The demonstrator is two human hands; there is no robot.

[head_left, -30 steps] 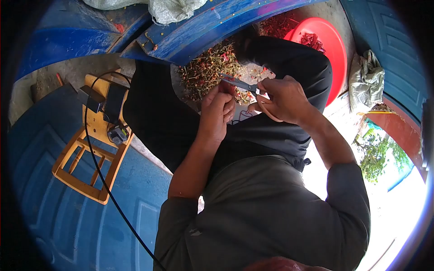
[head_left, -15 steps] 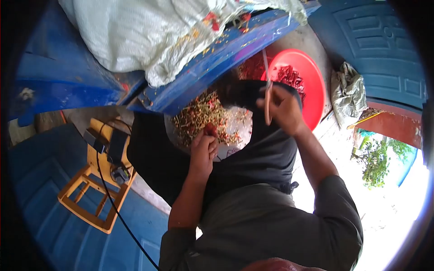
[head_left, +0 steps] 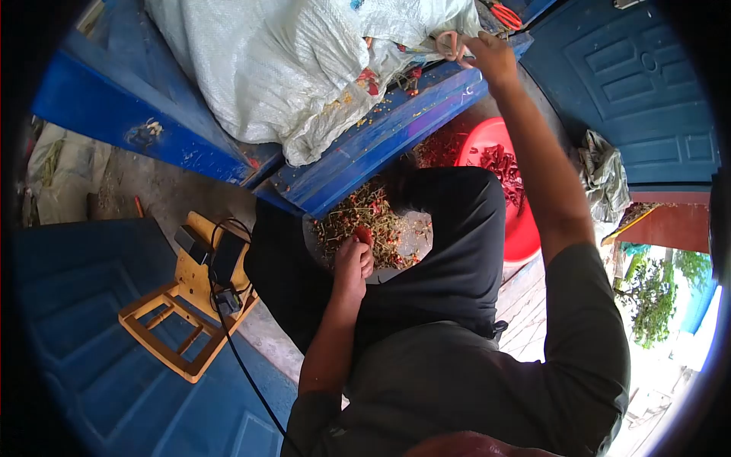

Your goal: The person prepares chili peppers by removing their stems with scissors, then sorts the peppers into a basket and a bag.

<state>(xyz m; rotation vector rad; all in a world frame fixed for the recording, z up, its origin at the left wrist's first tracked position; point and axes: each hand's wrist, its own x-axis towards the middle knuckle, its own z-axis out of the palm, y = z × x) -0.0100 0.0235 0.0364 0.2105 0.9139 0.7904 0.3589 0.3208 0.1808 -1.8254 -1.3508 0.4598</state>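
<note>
My left hand (head_left: 352, 265) is closed around a dried red chilli (head_left: 364, 234), whose end pokes out past the fingers. Beneath it, between my knees, lies a pale round container (head_left: 422, 242) with a heap of chilli stems and red bits (head_left: 373, 209). Stretched far out to the upper right, my right hand (head_left: 493, 57) grips scissors (head_left: 451, 47) by their pinkish looped handles, at the edge of the blue bench. The blades are hard to make out against the white woven sack (head_left: 259, 68).
A red basin (head_left: 521, 236) holding dark red chillies stands beyond my right knee. Orange-red handles (head_left: 506, 15) lie on the blue bench (head_left: 411, 122). To the left is a wooden chair (head_left: 183, 327) with black devices and a cable. A crumpled sack (head_left: 603, 171) leans near the blue door.
My right hand has moved up and away with the scissors, from above my knee to the bench edge. My left hand keeps its hold on the chilli. The camera view has shifted.
</note>
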